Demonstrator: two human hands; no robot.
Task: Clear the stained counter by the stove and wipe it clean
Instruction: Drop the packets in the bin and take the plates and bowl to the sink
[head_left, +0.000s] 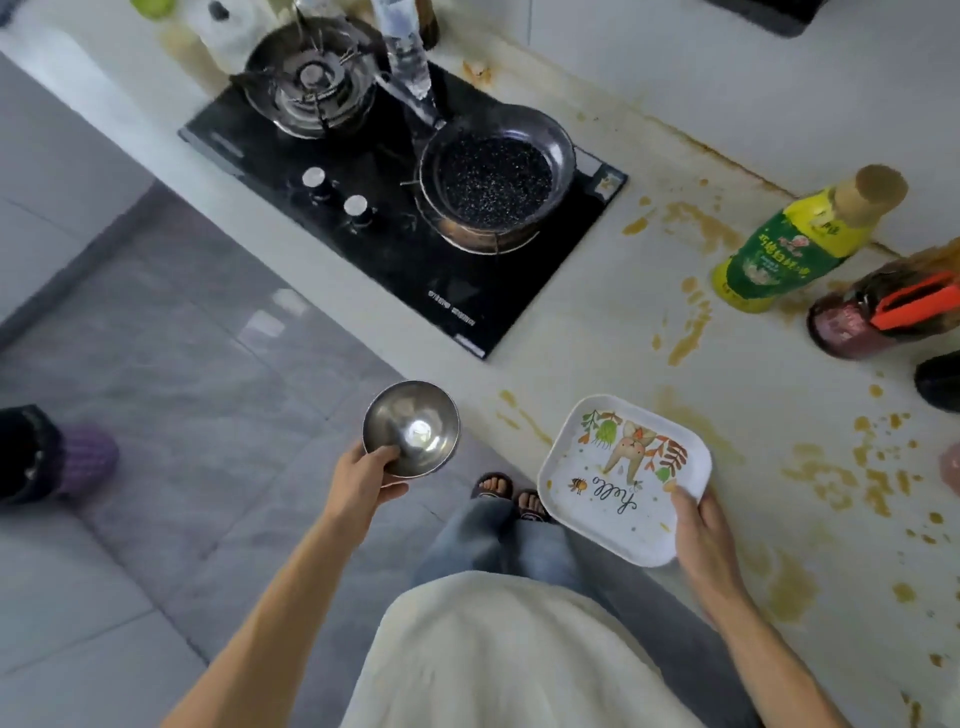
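**Two hands full, surface still covered in stains**

Both hands are busy here. Left hand grips a small steel bowl by its near rim, thumb inside and fingers curled underneath, holding it out over the grey floor just off the surface edge. Right hand holds a square white plate with a bunny picture and "hello" on it, thumb on top of the near corner, fingers hidden under it. Can't tell if the plate is touching the surface or lifted just above it.

Yellow-brown stains are smeared all over the surface beyond and to the right of the right hand. Farther out past that hand stand a green-and-yellow bottle and a dark bottle with an orange handle. Ahead of the left hand sits the black stove, with a dark speckled pan on its nearer burner.
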